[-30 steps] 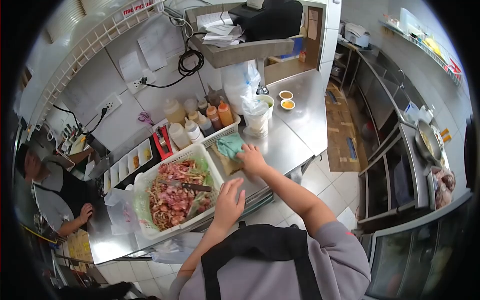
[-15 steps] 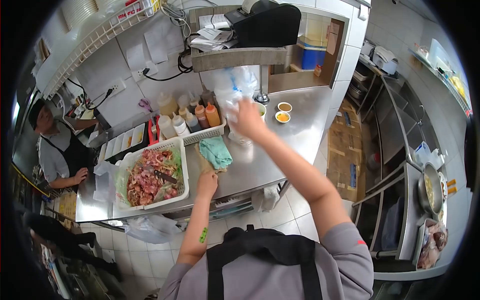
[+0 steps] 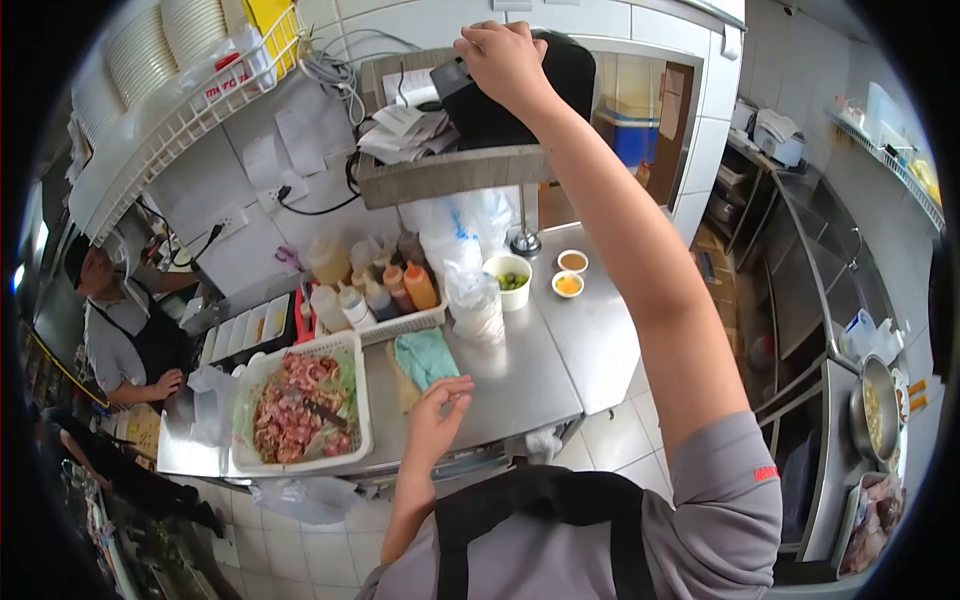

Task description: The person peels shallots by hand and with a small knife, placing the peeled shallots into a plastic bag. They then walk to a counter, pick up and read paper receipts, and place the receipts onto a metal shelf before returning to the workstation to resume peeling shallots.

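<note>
My right hand point(image 3: 503, 62) is raised to the black receipt printer point(image 3: 572, 85) on the upper shelf. Its fingers are bent at the printer's top, and whatever they hold is hidden. Low over the counter's front edge, my left hand point(image 3: 438, 420) is open, fingers stretched and thumb apart, with nothing in it. Just behind it lies a folded green cloth point(image 3: 426, 358) on a tan one. Left of this hand stands a white basket point(image 3: 364, 400) of raw meat pieces point(image 3: 300, 385), with a knife point(image 3: 325, 412) lying on top.
Squeeze bottles point(image 3: 420, 287) stand in a white tray by the wall. Beside them are wrapped plastic bags point(image 3: 475, 305), a tub of green slices point(image 3: 510, 282) and two small sauce cups point(image 3: 567, 285). Papers point(image 3: 405, 130) lie by the printer. A co-worker point(image 3: 130, 320) stands at left.
My right hand has risen from the plastic bags to the printer. My left hand has let go of the cloths, drawn back slightly and opened. The view has shifted.
</note>
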### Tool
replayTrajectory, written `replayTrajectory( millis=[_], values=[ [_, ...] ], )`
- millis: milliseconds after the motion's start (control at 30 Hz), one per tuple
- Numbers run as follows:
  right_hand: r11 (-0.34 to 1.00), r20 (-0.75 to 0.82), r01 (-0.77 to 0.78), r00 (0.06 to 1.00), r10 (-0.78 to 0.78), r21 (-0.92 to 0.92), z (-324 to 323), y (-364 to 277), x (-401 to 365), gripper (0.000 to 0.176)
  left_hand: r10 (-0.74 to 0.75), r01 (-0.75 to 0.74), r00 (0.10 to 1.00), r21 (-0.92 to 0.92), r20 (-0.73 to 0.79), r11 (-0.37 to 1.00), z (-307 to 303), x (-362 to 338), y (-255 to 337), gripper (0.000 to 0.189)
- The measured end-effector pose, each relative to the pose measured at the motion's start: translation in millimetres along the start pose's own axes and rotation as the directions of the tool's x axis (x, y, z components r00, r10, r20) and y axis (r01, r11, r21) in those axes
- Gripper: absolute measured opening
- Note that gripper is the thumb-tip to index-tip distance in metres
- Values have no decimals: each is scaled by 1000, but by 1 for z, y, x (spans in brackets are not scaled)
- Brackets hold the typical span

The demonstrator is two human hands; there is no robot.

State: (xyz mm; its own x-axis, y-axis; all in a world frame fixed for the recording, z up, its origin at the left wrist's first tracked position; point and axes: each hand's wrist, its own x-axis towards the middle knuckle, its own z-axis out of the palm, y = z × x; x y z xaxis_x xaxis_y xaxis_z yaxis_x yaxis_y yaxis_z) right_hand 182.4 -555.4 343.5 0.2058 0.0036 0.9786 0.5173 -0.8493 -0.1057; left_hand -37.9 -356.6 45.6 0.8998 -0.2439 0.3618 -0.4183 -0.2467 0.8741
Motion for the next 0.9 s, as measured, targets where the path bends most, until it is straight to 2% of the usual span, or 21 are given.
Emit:
replayTrajectory(
  millis=[33, 100, 133, 167, 233, 300, 333, 367, 400, 567, 633, 700, 767, 800, 900],
  values=[
    [1000, -3, 11, 1000, -11, -6, 0, 7, 3, 25, 10, -10, 1000, -8, -2, 1000, 6, 11, 3, 17],
    [948, 4, -16, 1000, 16, 319, -7, 23, 9, 26, 53, -42, 997, -192, 54, 980, 16, 34, 10, 15],
    [953, 74, -11, 997, -12, 303, -22, 25, 12, 31, 51, -39, 997, -193, 58, 980, 21, 45, 15, 15],
    [954, 73, -11, 997, -12, 301, -30, 24, 12, 31, 46, -17, 993, -262, 105, 965, 27, 59, 22, 15],
    [908, 341, -184, 939, 49, 377, -35, 23, 10, 30, 39, 14, 988, -327, 153, 945, 45, 80, 32, 15],
    [931, 325, -117, 946, -1, 345, -33, 19, 10, 27, 79, 5, 980, -419, 184, 908, 65, 97, 41, 14],
    [952, 220, 12, 972, -83, 306, -27, 21, 10, 25, 79, 3, 980, -410, 182, 912, 75, 104, 46, 14],
    [972, 167, 61, 981, -101, 228, -21, 22, 7, 23, 90, 1, 978, -434, 189, 901, 87, 109, 53, 14],
    [970, 155, 80, 981, -118, 230, -18, 22, 7, 24, 96, 4, 977, -460, 192, 888, 99, 113, 58, 13],
    [921, 125, 145, 971, -202, 363, -2, 25, 17, 25, 40, -28, 999, -432, 19, 901, 159, 121, 82, 13],
    [875, 36, 196, 971, -236, 443, 5, 28, 23, 27, 12, -41, 998, -448, -67, 893, 182, 123, 87, 13],
    [839, 12, 238, 960, -279, 489, 9, 34, 23, 28, -13, -47, 987, -372, -158, 927, 200, 120, 91, 13],
    [859, -96, 318, 947, -306, 402, 13, 35, 26, 18, -31, -52, 973, -351, -227, 935, 219, 116, 96, 13],
    [849, -97, 320, 946, -309, 421, 16, 33, 33, 18, -61, -47, 960, -372, -275, 927, 227, 111, 95, 13],
    [895, -125, 228, 973, -194, 385, 8, 34, 49, 23, -96, -67, 911, -374, -401, 925, 240, 99, 108, 13]
  ],
)
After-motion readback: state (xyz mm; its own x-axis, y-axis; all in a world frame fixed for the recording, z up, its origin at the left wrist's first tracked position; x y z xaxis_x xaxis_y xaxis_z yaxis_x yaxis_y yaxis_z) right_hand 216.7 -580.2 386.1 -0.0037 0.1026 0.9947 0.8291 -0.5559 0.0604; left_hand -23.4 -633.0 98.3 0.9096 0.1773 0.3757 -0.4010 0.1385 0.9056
